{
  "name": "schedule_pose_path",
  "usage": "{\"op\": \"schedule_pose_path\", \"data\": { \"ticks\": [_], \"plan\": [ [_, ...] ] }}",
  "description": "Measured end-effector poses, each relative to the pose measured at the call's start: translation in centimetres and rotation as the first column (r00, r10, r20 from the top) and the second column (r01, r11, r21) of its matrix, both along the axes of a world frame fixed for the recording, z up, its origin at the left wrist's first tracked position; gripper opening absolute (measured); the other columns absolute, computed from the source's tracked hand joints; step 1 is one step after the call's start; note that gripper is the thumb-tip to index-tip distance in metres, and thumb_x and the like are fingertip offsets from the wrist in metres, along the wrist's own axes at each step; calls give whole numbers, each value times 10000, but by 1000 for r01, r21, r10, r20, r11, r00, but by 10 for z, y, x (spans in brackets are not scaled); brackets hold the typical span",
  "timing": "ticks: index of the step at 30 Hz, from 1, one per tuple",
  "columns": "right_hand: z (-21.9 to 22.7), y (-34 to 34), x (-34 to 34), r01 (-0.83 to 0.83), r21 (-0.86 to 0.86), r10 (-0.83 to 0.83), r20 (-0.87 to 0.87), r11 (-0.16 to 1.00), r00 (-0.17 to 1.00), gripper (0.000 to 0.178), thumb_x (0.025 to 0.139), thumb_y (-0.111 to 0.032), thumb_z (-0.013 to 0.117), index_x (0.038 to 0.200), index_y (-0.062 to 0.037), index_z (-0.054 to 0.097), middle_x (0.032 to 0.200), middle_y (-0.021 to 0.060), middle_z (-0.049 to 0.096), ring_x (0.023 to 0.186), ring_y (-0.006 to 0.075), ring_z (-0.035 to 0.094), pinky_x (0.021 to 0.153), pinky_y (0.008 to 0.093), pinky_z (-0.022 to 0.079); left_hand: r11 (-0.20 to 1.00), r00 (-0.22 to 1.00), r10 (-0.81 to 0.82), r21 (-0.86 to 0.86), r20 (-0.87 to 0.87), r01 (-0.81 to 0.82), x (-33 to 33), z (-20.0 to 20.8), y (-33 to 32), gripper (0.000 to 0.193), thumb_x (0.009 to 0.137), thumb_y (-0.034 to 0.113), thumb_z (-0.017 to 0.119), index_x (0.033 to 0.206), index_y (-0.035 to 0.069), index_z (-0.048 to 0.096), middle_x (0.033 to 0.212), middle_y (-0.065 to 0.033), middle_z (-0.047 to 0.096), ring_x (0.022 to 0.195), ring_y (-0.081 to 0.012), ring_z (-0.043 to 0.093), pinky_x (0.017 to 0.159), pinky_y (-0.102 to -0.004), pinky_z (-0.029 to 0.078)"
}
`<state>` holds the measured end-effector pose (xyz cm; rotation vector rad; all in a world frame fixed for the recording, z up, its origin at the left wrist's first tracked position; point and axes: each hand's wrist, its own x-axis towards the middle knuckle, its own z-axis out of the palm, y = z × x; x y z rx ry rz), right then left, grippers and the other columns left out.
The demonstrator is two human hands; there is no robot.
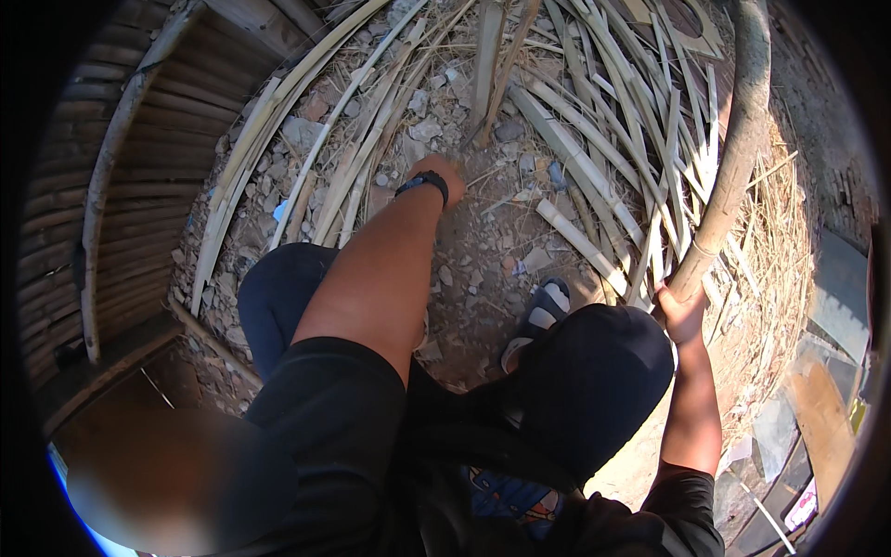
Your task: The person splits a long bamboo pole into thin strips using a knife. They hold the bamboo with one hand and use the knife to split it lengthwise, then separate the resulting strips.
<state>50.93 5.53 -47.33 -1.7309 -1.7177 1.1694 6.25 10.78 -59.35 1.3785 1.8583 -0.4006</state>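
Note:
Stretched out over the stony ground, my left hand is closed, with a dark band round its wrist. Its fingers are turned away and partly blurred, so whatever they grip cannot be made out. Just beyond it stands an upright split bamboo piece. My right hand wraps round the lower end of a thick bamboo pole, beside my right knee. The pole rises and curves toward the top right of the view.
Long split bamboo strips lie in a pile ahead and to the right, with more strips at the left. Stones and rubble cover the ground. A slatted wall borders the left; flat boards lie at the far right.

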Motion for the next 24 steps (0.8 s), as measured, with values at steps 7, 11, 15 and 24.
{"op": "schedule_pose_path", "data": {
  "ticks": [7,11,15,24],
  "plan": [
    [-81,-48,-9,-25,-399,81,123,916,989,242,805,-52,708,1008,10,593,823,43,651,700,128,603,632,293,497,985,985,174,-11,22,-174,11,-4,11,370,899,249,586,1168,12,677,1212,-203,648,1092,-306,649,930,-416,531],
    [-66,-42,-5,-57,-378,123,153,924,980,285,802,-51,709,1052,17,590,861,52,658,730,131,612,655,289,500,956,953,288,35,92,-292,12,5,2,372,861,228,624,1149,-3,675,1125,-219,676,1002,-331,669,868,-418,542],
    [-38,-24,14,-102,-257,134,109,961,985,330,799,-51,709,1096,25,586,899,62,665,760,134,620,678,284,503,948,946,317,-19,71,-317,7,-7,1,385,858,218,633,1155,-25,662,1130,-236,671,1027,-338,664,880,-416,542],
    [-51,-16,-5,42,-282,-86,-146,959,986,304,775,-31,669,1058,29,575,840,58,632,725,137,604,643,311,501,936,933,350,9,83,-351,9,2,0,368,872,216,616,1151,-19,668,1171,-235,656,1070,-350,650,896,-425,540]
  ]
}}
